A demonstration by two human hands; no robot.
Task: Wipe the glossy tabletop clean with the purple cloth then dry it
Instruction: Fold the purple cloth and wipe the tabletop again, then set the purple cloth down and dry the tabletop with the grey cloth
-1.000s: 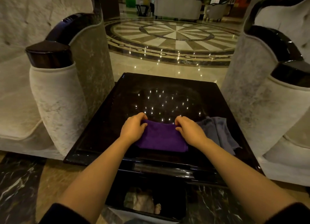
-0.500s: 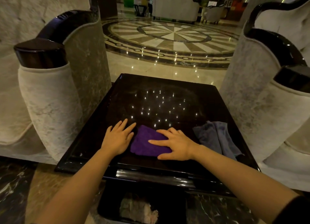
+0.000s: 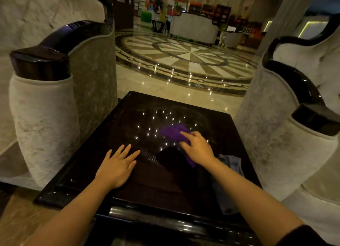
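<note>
A square, glossy black tabletop (image 3: 128,120) fills the middle of the head view and mirrors small ceiling lights. My right hand (image 3: 197,147) presses flat on the purple cloth (image 3: 173,132), right of the table's centre; part of the cloth is under my palm. My left hand (image 3: 117,163) lies flat on the bare tabletop at the near left, fingers spread, holding nothing. A grey cloth (image 3: 230,163) sits crumpled at the near right of the table, partly hidden by my right forearm.
Pale upholstered armchairs with dark glossy arm caps flank the table: one on the left (image 3: 42,105), one on the right (image 3: 294,135). Beyond the table's far edge lies a polished marble floor (image 3: 184,56) with a round pattern. More seating stands far back.
My right hand has pushed the purple cloth away from the near edge toward the table's middle right. My left hand has let go of the cloth and rests flat on the tabletop.
</note>
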